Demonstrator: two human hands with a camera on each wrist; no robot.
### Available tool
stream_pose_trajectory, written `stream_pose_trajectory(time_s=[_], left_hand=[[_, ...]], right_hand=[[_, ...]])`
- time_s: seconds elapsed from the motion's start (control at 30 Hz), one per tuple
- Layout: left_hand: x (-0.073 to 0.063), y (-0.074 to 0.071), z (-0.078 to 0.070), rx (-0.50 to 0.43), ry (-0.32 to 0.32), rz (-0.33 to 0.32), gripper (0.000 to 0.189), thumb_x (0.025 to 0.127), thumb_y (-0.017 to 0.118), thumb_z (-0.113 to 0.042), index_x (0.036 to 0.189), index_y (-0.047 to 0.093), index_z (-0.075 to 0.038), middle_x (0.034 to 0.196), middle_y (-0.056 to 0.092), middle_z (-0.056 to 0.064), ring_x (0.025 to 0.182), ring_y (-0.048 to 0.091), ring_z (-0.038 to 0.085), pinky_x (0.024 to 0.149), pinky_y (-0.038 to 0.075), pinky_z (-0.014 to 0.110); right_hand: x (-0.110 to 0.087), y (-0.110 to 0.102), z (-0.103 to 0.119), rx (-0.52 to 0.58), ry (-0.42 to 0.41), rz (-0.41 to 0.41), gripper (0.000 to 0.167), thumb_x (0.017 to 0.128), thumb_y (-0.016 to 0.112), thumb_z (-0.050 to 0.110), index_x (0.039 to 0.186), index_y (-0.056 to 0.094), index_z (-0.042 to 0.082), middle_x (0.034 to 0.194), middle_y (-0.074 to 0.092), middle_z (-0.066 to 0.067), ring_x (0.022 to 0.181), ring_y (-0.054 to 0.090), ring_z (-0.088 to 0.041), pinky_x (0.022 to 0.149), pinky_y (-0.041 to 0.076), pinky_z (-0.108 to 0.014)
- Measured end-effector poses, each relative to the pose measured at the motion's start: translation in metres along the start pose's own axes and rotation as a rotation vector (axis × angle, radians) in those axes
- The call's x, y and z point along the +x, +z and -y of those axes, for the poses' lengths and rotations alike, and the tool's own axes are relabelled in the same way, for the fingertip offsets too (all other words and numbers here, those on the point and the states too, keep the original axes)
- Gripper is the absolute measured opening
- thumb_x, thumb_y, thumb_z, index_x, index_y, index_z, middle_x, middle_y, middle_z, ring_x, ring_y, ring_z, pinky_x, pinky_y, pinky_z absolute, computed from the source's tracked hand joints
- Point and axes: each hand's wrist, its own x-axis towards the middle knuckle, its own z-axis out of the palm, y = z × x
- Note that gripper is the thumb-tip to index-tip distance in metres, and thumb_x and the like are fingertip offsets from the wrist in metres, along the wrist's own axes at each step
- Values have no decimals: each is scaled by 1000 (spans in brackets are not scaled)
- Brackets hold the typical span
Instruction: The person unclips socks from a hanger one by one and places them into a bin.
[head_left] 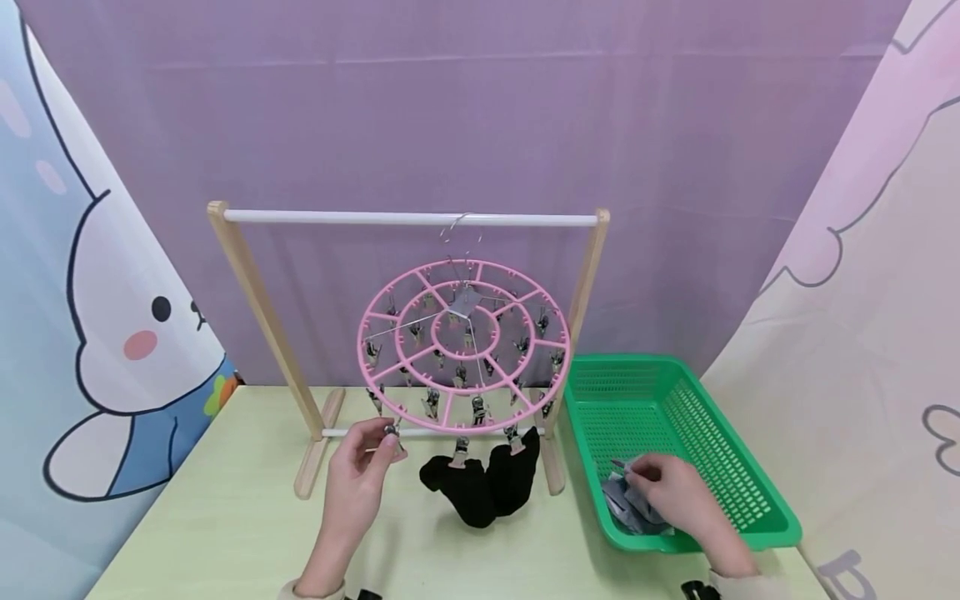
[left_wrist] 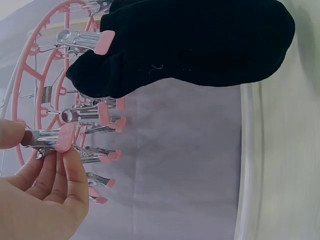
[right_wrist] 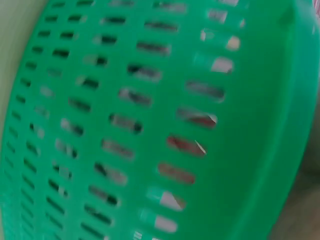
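A pink round clip hanger [head_left: 367, 312] hangs from a white rail, with metal clips around its rings. My left hand [head_left: 354, 479] pinches one pink-tipped clip [left_wrist: 64, 137] at the hanger's near left edge between thumb and fingers; nothing shows in that clip's jaws. Beside it, a pair of black socks [head_left: 476, 493] hangs from two clips, one of them close up at the top of the left wrist view. My right hand [head_left: 681, 493] is inside the green basket [head_left: 693, 387], pinching grey cloth [head_left: 630, 504] whose kind is unclear. In the right wrist view the basket wall [right_wrist: 240, 150] hides that hand's work.
The wooden stand [head_left: 262, 312] with its white rail [head_left: 337, 217] rises from the pale table [head_left: 225, 492]. The basket stands close to the stand's right foot [head_left: 553, 467]. A purple curtain [head_left: 480, 125] hangs behind, with printed cloths on both sides.
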Motion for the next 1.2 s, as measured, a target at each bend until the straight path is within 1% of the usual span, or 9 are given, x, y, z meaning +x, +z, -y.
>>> stream_pose_trajectory(time_s=[0.1,0.2,0.33,0.4,0.53,0.67,0.73,1.0,1.2], left_hand=[[0,0,-1,1,0,0,20,100,59,3,119,61,9,103,63,15,85,68,15,78,59,26],[-1,1,-1,4,-1,1,20,100,59,2,119,61,8,103,64,15,85,68,14,78,59,26],[-2,1,-2,4,-8,-2,21,100,59,1,120,61,8,103,64,16,85,68,15,79,59,26],[-2,1,-2,5,-13,-5,20,100,59,2,120,61,8,103,64,16,85,68,15,79,59,26],[-2,1,-3,8,-18,-14,21,100,59,3,120,61,8,103,63,16,85,68,15,79,59,24],[-2,2,-4,4,-18,-21,22,100,59,3,120,60,11,102,63,16,85,68,16,79,59,25],[-2,2,-4,4,-16,-21,22,100,59,3,120,59,12,101,63,16,84,68,17,78,59,25],[-4,2,-6,8,-14,-23,21,100,59,2,120,60,10,102,63,15,85,68,15,79,59,25],[-5,3,-5,-4,-17,-24,20,100,59,3,119,61,9,102,63,14,86,67,14,79,59,26]], right_hand=[[-1,3,6,6,-1,43,10,96,69,12,103,75,8,95,72,1,86,66,-17,71,56,-38],[-1,5,14,6,-15,54,11,96,69,13,104,75,9,97,72,1,89,67,-18,73,57,-40],[-2,5,29,28,-27,44,11,97,68,14,105,75,10,98,72,2,91,67,-18,75,57,-39],[-3,7,38,47,-45,22,11,97,68,13,105,75,9,97,72,2,90,67,-17,75,57,-38],[-3,13,58,107,-111,-15,10,97,69,11,105,75,10,94,72,3,89,68,-15,76,58,-34],[-4,27,75,185,-200,-41,12,94,72,10,106,74,12,96,72,3,90,67,-15,78,58,-27],[-6,35,81,237,-227,-51,14,93,73,9,107,74,11,97,72,3,90,67,-15,79,58,-26],[-9,62,100,422,-320,-32,18,94,73,9,111,73,6,105,73,-4,93,68,-12,83,59,-29],[-9,76,115,514,-388,-6,18,94,74,11,110,72,3,109,72,-8,95,69,-15,83,59,-29]])
